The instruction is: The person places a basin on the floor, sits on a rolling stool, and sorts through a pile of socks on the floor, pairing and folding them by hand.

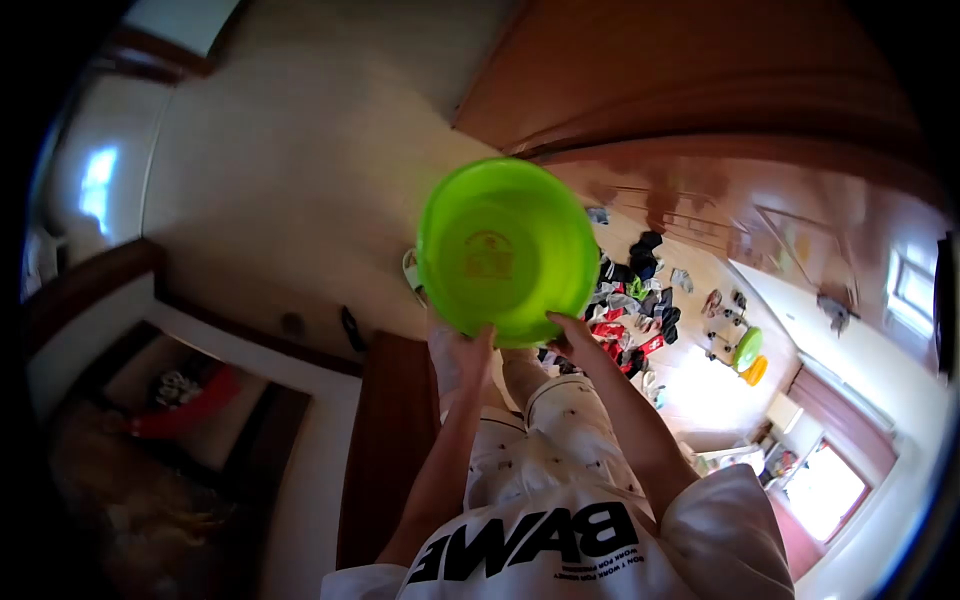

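A round, bright green basin [510, 250] with a faint printed mark on its bottom is held out in front of my body, and nothing shows inside it. My left hand [473, 350] grips the near rim on its left side. On the same rim, farther right, my right hand [568, 335] has its thumb over the edge. The fingers of both hands are partly hidden by the basin. Below and right of the basin, a pile of shoes and dark, red and grey items [635, 310] lies on the floor.
A brown wooden cabinet [700, 80] stands at the upper right. At the lower left is a white-edged bed or couch [310, 430] with a red item. A dark slipper [352, 328] lies on the floor. Green and orange round objects [750, 360] sit farther right.
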Action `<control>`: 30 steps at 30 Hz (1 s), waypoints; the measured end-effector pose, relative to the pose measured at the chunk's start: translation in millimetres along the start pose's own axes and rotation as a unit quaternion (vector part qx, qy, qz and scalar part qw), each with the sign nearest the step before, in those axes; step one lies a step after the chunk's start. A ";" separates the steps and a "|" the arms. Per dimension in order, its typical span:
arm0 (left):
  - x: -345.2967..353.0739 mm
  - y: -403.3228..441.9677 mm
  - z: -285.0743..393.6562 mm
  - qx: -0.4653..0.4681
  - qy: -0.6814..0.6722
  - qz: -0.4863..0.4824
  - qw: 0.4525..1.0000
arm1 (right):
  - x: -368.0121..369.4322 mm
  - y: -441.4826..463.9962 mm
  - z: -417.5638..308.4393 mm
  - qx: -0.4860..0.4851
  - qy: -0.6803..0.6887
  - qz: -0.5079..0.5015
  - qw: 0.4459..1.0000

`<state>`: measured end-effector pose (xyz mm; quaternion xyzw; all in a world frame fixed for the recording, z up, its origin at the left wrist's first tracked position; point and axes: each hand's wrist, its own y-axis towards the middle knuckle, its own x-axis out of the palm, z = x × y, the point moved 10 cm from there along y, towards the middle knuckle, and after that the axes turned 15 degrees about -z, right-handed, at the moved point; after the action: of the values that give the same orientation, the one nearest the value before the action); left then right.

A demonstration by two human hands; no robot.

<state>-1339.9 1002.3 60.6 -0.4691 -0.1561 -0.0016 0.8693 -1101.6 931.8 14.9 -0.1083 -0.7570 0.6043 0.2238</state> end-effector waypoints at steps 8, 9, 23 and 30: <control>143.1 -19.2 21.9 -0.002 0.293 -0.247 0.924 | -163.7 -100.7 22.7 -0.025 0.227 0.068 0.971; 153.0 -14.2 34.8 0.052 0.336 -0.256 0.905 | -175.2 -104.9 26.4 -0.024 0.253 0.078 0.964; 381.9 -52.0 187.3 0.203 0.513 -0.511 0.660 | -132.0 -188.6 102.7 -0.233 0.651 0.161 0.704; 433.7 -102.0 197.3 0.186 0.601 -0.587 0.511 | -26.4 -246.5 177.5 -0.266 0.754 0.204 0.565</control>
<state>-995.8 1168.5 362.9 0.0145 0.1669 -0.7634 0.6238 -1135.5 705.8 216.7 -0.7304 -0.3980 0.1039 0.5452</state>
